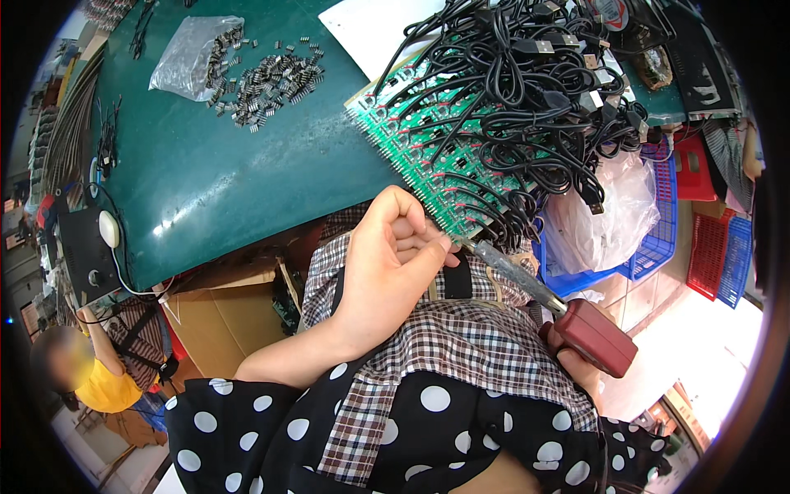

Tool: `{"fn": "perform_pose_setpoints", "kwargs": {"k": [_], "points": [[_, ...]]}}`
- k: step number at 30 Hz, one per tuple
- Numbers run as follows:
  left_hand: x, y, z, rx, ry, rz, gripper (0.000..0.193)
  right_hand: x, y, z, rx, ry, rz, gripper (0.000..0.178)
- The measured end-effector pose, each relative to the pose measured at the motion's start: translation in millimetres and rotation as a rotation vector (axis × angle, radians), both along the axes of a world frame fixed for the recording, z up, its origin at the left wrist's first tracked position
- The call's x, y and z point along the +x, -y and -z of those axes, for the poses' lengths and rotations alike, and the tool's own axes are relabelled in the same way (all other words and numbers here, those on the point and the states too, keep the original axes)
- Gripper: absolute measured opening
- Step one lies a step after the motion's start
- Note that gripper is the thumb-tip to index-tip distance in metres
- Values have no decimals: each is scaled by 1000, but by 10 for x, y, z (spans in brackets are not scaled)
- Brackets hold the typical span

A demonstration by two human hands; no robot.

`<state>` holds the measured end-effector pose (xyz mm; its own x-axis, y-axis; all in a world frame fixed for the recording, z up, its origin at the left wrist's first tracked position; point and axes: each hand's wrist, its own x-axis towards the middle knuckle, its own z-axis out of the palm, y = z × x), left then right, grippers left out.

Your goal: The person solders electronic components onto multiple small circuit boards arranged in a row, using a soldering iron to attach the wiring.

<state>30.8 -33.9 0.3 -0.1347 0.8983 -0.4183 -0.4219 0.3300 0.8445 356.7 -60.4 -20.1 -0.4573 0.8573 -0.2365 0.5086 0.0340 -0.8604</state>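
Observation:
My right hand [579, 370] is wrapped round the dark red handle of a soldering iron [594, 336], mostly hidden behind it. The iron's metal shaft slants up and left, its tip at the near corner of a green circuit board panel [395, 142]. By that same corner my left hand [387, 267] is closed, thumb and fingertips pinched together; what they hold, if anything, is too small to tell. Rows of black cables [502, 123] with USB plugs run from the panel and lie heaped over its right side.
Small metal connectors [271, 86] lie loose beside a clear plastic bag [193, 58] on the green table [222, 173]. Right of the panel stands a blue basket [665, 206] with a plastic bag inside. Under the table is a cardboard box [226, 325]. A person in yellow [107, 383] is at far left.

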Motion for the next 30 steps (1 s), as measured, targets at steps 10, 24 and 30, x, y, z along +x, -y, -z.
{"fn": "perform_pose_setpoints", "kwargs": {"k": [10,24,30], "points": [[20,-13,0,7,-22,-14,21,86,34,53,-18,-42,27,59],[-38,36,22,37,-80,-10,16,-165,-73,-122,-85,46,96,57],[-93,42,52,41,-128,-29,14,-146,-36,-36,-57,97,66,55]]}}
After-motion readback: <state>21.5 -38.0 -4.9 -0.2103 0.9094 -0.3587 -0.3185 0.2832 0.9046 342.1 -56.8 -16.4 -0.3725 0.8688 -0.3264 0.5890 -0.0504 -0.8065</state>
